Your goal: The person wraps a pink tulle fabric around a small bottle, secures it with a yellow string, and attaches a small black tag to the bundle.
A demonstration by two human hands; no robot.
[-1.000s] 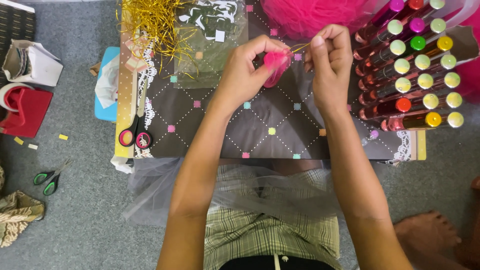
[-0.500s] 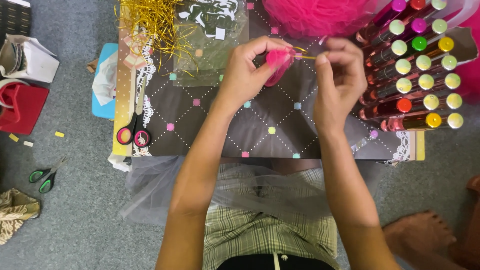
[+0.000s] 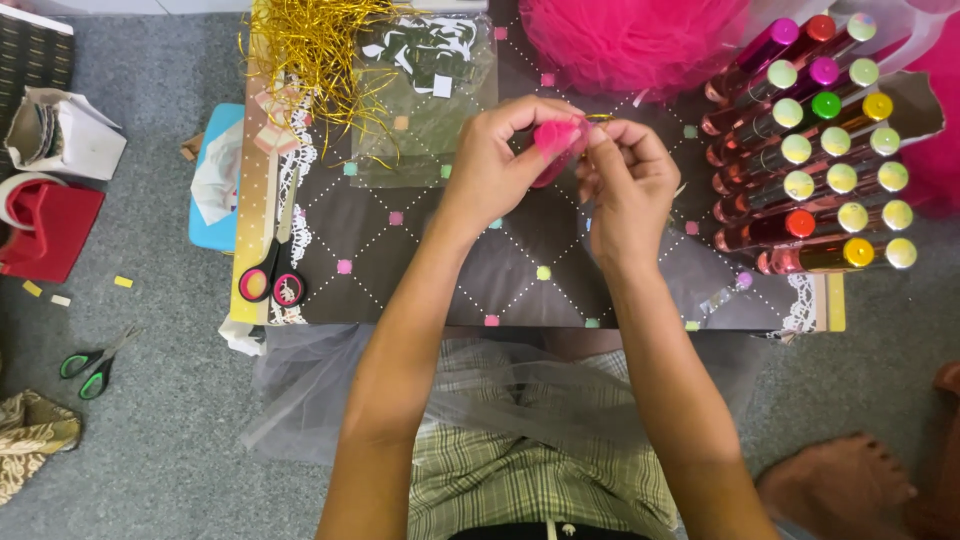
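Grey carpet lies under a dark quilted worktop (image 3: pixel 420 270). Above it, the left hand (image 3: pixel 495 165) has its grip closed around a small pink piece (image 3: pixel 555 145), and the right hand (image 3: pixel 625 185) pinches the same piece from the other side. Beyond both hands lies pink tulle (image 3: pixel 630 40); glitter tubes (image 3: pixel 820 150) stand right of them.

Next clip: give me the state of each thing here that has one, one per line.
left hand: pinching the pink piece
right hand: fingertips on the pink piece
pink piece: held above the board
pink-handled scissors: closed, lying on the board
green-handled scissors: on the floor
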